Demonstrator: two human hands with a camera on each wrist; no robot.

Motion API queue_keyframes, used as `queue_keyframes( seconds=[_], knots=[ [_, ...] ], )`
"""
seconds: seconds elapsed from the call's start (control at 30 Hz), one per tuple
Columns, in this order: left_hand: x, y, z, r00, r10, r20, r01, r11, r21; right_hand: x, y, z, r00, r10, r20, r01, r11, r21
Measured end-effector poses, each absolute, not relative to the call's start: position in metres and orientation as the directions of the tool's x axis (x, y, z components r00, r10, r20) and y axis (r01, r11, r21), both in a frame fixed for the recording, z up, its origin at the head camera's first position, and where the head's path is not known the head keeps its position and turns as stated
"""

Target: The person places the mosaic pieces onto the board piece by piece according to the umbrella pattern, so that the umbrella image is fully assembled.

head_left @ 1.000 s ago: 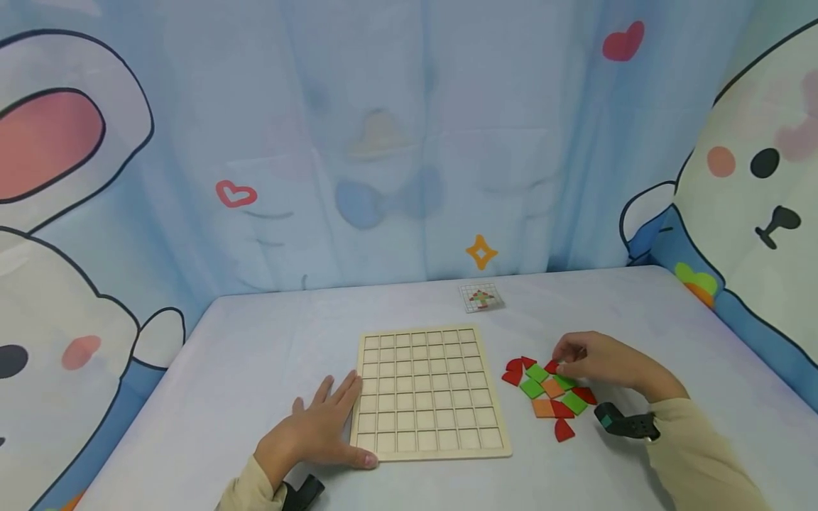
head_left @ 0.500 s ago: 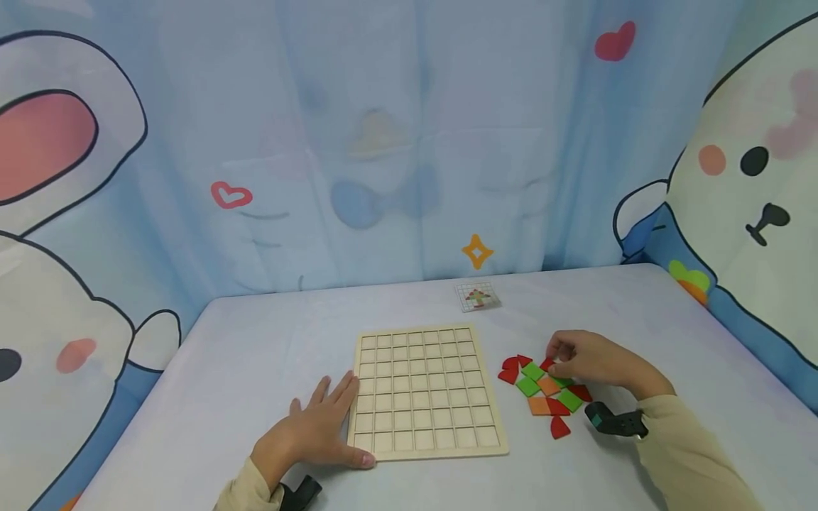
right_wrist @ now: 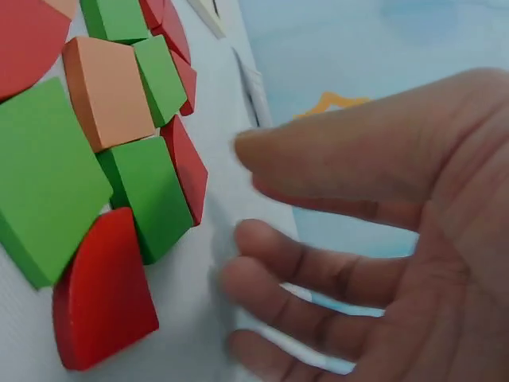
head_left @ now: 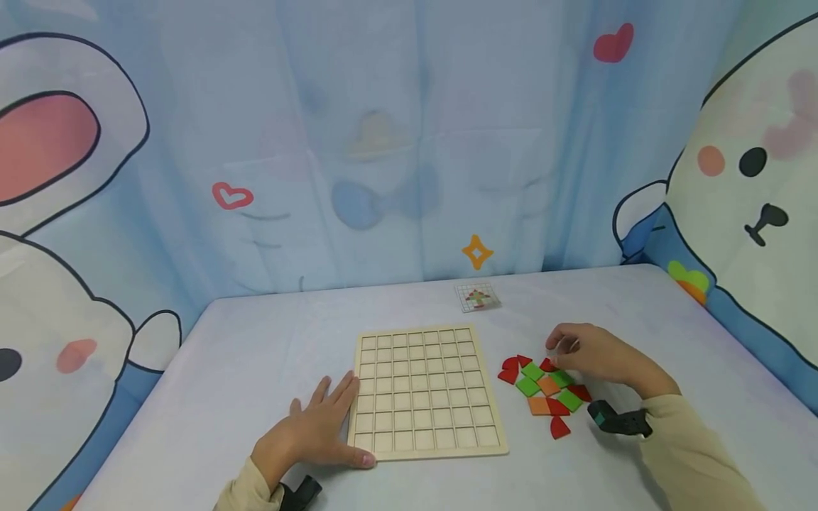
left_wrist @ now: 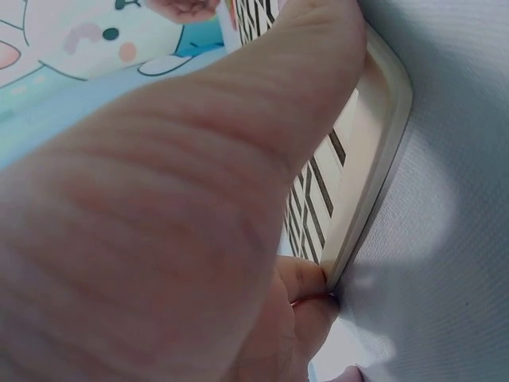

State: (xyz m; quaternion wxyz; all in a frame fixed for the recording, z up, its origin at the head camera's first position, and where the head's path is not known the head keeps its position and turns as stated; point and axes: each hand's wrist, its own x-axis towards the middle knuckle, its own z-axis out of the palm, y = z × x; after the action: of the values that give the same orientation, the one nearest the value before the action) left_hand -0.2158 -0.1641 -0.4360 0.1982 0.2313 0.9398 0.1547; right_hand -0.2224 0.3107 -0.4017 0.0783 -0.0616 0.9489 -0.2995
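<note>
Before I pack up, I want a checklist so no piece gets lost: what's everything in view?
Table: 1, white, under the board and blocks
Board: 1, pale wood with a grid, mid-table
Red blocks: 7, red, right of the board
Green blocks: 4, green, among the red ones
Orange blocks: 2, orange, same cluster
Card: 1, white with coloured picture, beyond the board
Curtain: 1, blue with cartoon prints, behind the table
Wrist devices: 2, black, one per wrist
Sleeves: 2, beige, both forearms
Left hand: 1, bare, at the board's left edge
Right hand: 1, bare, beside the blocks, holding nothing
</note>
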Motion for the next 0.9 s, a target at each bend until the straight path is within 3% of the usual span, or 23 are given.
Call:
queue_keyframes(
  seconds=[0.23, 0.53, 0.9],
  knots=[
    [-0.207, -0.158, -0.418, -0.825, 0.465, -0.32, 0.345, 0.864, 0.366, -0.226, 0.284, -0.409, -0.985, -0.165, -0.043, -0.102, 0.774, -0.625],
    [-0.209, -0.158, -0.421, -0.817, 0.48, -0.32, 0.356, 0.856, 0.375, -0.232, 0.267, -0.415, -0.981, -0.192, -0.02, -0.155, 0.845, -0.511],
    [-0.203, -0.154, -0.41, -0.831, 0.45, -0.326, 0.335, 0.874, 0.352, -0.232, 0.268, -0.419, -0.983, -0.174, 0.063, -0.178, 0.795, -0.579]
  ],
)
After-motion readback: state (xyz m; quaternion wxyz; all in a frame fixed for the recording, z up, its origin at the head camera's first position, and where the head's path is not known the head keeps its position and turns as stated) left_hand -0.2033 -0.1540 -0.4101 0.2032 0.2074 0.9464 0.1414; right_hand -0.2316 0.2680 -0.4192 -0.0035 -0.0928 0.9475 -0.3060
